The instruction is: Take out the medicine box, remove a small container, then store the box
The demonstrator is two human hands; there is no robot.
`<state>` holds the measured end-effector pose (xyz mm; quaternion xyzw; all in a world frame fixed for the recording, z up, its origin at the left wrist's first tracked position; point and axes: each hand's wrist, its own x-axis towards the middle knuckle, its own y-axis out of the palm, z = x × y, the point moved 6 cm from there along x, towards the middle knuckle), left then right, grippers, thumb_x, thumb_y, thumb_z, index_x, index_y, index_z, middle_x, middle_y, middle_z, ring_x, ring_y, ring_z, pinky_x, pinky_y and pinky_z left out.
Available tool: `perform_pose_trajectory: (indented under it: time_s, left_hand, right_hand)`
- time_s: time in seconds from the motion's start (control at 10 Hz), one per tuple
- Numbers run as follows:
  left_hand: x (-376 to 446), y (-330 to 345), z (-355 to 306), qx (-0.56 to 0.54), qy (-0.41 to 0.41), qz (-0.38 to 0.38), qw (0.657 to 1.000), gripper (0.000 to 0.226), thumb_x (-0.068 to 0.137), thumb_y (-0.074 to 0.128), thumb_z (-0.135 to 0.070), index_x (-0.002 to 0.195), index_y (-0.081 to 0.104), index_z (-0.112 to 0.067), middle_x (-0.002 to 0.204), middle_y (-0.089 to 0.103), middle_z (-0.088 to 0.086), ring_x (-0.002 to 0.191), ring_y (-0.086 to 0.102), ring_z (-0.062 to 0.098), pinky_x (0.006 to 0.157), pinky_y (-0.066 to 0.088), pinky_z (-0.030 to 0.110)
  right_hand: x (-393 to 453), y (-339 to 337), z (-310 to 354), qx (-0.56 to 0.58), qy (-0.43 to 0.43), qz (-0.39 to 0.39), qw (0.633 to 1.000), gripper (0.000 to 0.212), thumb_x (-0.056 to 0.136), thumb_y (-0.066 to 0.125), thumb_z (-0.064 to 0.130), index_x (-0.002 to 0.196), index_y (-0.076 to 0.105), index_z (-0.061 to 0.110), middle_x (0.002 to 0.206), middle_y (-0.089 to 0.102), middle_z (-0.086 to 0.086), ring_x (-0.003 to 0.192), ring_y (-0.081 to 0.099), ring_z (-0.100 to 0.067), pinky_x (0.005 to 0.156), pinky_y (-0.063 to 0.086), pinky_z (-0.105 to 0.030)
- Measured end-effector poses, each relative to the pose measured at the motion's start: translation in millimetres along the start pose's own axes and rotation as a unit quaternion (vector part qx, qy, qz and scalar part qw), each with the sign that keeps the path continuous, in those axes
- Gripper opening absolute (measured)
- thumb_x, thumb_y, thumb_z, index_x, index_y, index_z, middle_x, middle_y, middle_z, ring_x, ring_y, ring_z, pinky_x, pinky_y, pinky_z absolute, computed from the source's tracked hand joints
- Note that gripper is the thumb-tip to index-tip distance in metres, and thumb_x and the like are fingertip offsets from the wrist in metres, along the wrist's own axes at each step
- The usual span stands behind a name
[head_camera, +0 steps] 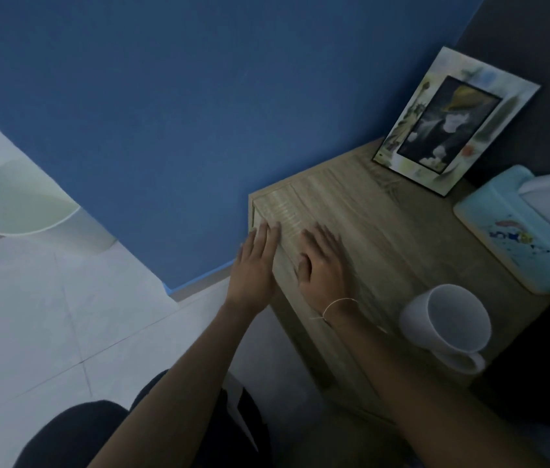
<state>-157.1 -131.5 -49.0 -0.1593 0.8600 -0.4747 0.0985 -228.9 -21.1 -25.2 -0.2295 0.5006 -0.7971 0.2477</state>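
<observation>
A wooden bedside cabinet point(385, 224) stands against the blue wall. My left hand point(255, 265) lies flat with straight fingers along the cabinet's left top edge, at its front corner. My right hand point(322, 265), with a thin string bracelet at the wrist, rests palm down on the cabinet top just beside it, fingers spread. Neither hand holds anything. No medicine box or small container is in sight.
On the cabinet top stand a picture frame point(452, 119) leaning on the back wall, a light blue tissue box point(516, 231) at the right and a white mug point(449, 322) near the front. A white bin point(26, 201) stands on the tiled floor at the left.
</observation>
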Motion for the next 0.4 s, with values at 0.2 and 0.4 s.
perform_pose_trajectory:
  time_s: [0.2, 0.4]
  left_hand:
    - [3, -6, 5, 0.068, 0.026, 0.057, 0.996, 0.090, 0.080, 0.039, 0.008, 0.150, -0.010, -0.022, 0.159, -0.018, -0.001, 0.146, -0.017, 0.027, 0.119, 0.010, 0.045]
    - [-12, -75, -14, 0.083, -0.008, 0.162, 0.983, 0.062, 0.100, 0.032, -0.031, 0.150, -0.002, -0.018, 0.161, -0.005, 0.007, 0.148, -0.002, 0.034, 0.119, 0.013, 0.049]
  right_hand:
    - [2, 1, -6, -0.067, 0.049, 0.014, 0.996, 0.047, 0.095, 0.034, 0.035, 0.139, 0.045, 0.021, 0.151, 0.040, -0.009, 0.143, 0.028, -0.026, 0.116, 0.019, -0.057]
    - [10, -25, 17, -0.078, 0.090, 0.220, 0.968, 0.057, 0.098, 0.025, 0.043, 0.147, 0.028, 0.016, 0.157, 0.025, -0.010, 0.146, 0.019, -0.023, 0.116, 0.019, -0.044]
